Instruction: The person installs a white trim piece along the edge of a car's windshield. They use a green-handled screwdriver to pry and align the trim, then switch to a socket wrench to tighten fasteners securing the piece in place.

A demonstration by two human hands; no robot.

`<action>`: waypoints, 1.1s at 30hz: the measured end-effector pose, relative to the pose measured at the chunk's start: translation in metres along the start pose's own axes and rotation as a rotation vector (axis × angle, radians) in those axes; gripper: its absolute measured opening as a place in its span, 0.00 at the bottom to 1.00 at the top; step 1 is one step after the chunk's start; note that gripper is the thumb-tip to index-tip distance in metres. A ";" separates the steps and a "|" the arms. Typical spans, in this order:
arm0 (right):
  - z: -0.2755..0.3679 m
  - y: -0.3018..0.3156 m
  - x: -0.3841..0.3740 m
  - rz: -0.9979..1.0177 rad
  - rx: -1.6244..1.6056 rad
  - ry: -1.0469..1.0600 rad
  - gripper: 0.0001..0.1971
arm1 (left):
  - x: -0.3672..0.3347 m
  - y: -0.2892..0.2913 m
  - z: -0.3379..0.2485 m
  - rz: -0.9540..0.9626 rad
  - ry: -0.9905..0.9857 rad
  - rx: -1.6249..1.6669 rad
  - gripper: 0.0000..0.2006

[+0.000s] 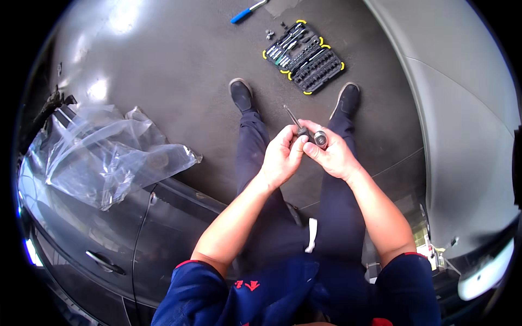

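Observation:
My hands meet in front of me, above the floor between my legs. Between the fingertips of my left hand [281, 156] is the dark base of a slim metal tool shaft [292, 116], which points up and to the left. My right hand [334, 156] is closed round a tool with a round chrome end [321, 139], perhaps a ratchet or a socket; the fingers hide most of it. The two pieces are close together, and I cannot tell whether they are joined. An open tool case [318, 69] with yellow corners, holding sockets and bits, lies on the floor beyond my feet.
A blue-handled tool [241, 16] and small metal pieces [269, 35] lie near the case. To my left, clear plastic sheeting [117, 155] drapes over a dark car door [179, 217]. A large grey car panel [462, 125] stands close on my right.

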State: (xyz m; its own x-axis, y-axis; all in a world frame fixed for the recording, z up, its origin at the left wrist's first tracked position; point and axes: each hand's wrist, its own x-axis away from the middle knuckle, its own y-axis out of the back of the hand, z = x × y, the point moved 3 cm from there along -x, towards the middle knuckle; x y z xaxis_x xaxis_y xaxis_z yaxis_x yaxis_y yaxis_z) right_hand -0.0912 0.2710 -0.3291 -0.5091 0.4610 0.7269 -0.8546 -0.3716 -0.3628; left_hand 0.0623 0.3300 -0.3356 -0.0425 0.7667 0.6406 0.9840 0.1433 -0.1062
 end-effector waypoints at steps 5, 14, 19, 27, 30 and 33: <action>0.146 -0.041 0.116 -0.056 0.181 0.095 0.25 | 0.046 0.043 -0.158 0.152 -0.210 -0.190 0.38; 0.269 -0.146 0.249 -0.183 0.414 0.313 0.22 | 0.123 0.046 -0.357 0.342 -0.428 -0.576 0.40; 0.284 -0.146 0.299 -0.280 0.489 0.359 0.20 | 0.142 0.014 -0.391 0.408 -0.703 -0.881 0.39; 0.311 -0.065 0.374 -0.283 1.174 0.448 0.13 | 0.167 -0.105 -0.376 0.576 -0.634 -1.280 0.30; 0.306 -0.029 0.406 -0.261 0.903 0.272 0.10 | 0.185 -0.161 -0.373 0.618 -0.532 -1.280 0.28; 0.311 0.005 0.440 -0.297 0.780 0.275 0.09 | 0.196 -0.213 -0.396 0.580 -0.441 -1.326 0.25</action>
State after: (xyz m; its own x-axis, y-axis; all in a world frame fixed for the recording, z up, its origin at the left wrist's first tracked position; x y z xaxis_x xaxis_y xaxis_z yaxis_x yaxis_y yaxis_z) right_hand -0.2871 0.2217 0.1702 -0.3695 0.7664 0.5254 -0.6925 -0.6042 0.3942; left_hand -0.0868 0.2018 0.1132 0.5846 0.6725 0.4538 0.3111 -0.7024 0.6402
